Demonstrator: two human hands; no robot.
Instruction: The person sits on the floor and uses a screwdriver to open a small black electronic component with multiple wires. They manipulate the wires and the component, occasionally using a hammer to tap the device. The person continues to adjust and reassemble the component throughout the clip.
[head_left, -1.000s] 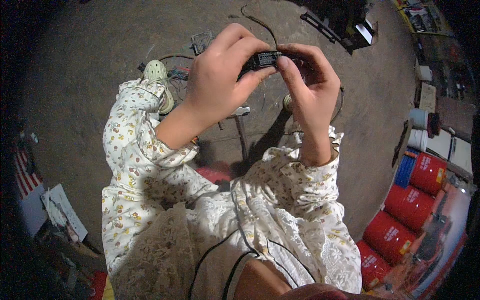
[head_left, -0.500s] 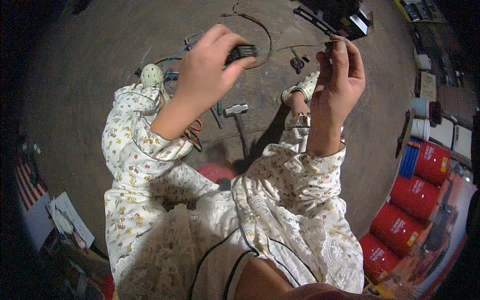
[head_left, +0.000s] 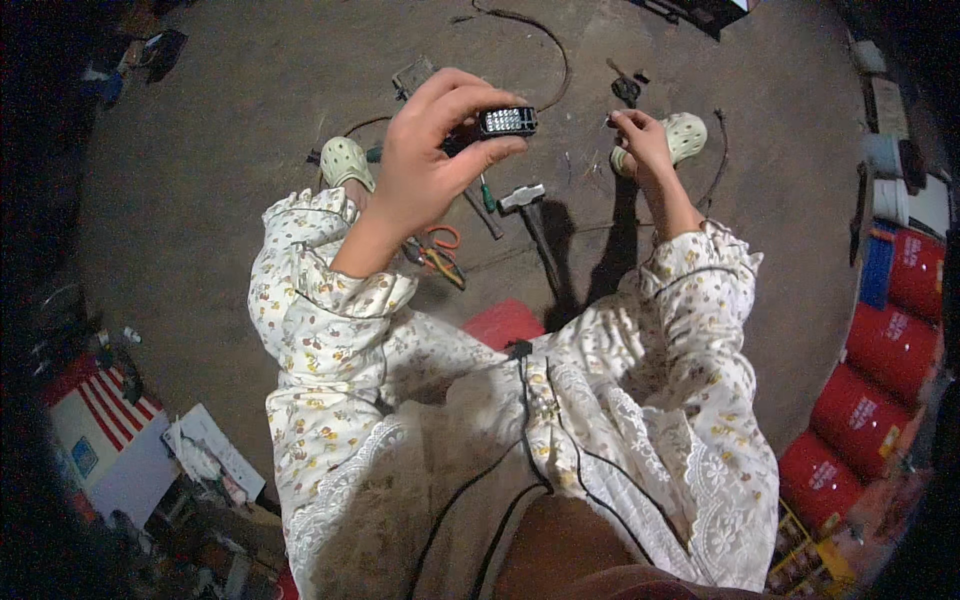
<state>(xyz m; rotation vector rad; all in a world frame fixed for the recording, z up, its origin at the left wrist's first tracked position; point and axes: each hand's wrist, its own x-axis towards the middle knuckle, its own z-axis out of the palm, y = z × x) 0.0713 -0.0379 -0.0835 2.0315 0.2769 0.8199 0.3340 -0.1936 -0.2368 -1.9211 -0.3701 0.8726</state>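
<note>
Right hand has lowered away, its grip too small for me to read; left hand alone grips the black, rectangular plastic connector.

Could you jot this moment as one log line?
left hand: holds black electrical connector; right hand: curled, contents unclear; floor: hammer

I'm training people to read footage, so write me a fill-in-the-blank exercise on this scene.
1. The left grip holds a connector whose casing is coloured ____.
2. In the picture, the pliers lie to the ____ of the hammer.
3. The drums near the picture's right edge are coloured ____.

Missing words: black; left; red.
</note>
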